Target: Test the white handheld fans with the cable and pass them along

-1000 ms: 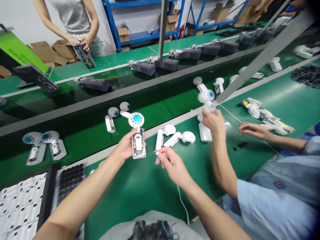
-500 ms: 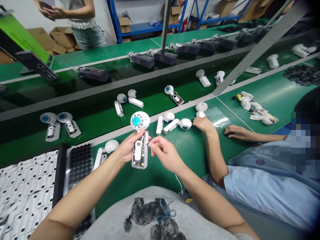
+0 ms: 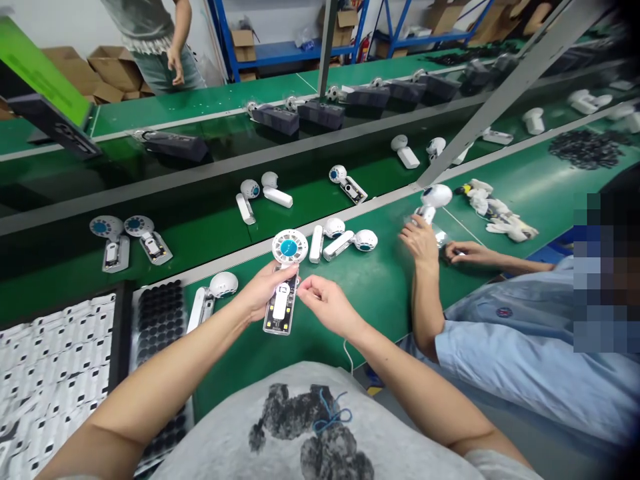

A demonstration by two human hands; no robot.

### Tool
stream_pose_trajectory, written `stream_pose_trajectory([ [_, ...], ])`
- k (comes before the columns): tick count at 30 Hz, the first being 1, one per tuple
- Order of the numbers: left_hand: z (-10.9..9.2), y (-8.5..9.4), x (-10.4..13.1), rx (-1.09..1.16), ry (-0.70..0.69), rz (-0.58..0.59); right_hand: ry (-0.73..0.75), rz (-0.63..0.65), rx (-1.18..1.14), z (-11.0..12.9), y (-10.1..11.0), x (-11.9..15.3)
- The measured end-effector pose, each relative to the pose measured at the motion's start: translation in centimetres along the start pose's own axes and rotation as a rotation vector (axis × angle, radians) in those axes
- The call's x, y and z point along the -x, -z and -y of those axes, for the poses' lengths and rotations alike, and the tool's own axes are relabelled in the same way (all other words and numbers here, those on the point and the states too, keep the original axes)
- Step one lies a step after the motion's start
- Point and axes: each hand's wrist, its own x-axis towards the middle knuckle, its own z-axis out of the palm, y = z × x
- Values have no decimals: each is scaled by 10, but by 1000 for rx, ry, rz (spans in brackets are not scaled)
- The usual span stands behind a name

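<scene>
My left hand is closed around a white handheld fan with a blue hub, held upright over the green bench. The fan's handle is uncovered and shows a dark circuit board with a white part in its middle. At the handle's right side, my right hand pinches the end of a white cable; its plug is mostly hidden by the fingers. The cable hangs below the right wrist. Just beyond my hands, two more white fans lie on the bench, and another fan rests left of my left forearm.
Several fans lie on the green conveyor ahead. A tray of white parts and a sheet of black discs are at left. At right, a co-worker's hand holds a fan. A metal post slants above the bench.
The held fan has turned to face me more squarely, and my right fingertips are closer against its handle side. The co-worker has lifted a fan. The person across lowered an arm.
</scene>
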Motion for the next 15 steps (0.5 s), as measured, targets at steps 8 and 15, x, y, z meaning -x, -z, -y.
stream_pose_trajectory([
  [8,23,29,-57,-84,-85,-238,-34,-94,45,-30,8,-15],
  [15,20,15,-121,-267,-117,-323,24,-55,313,-64,-15,-45],
])
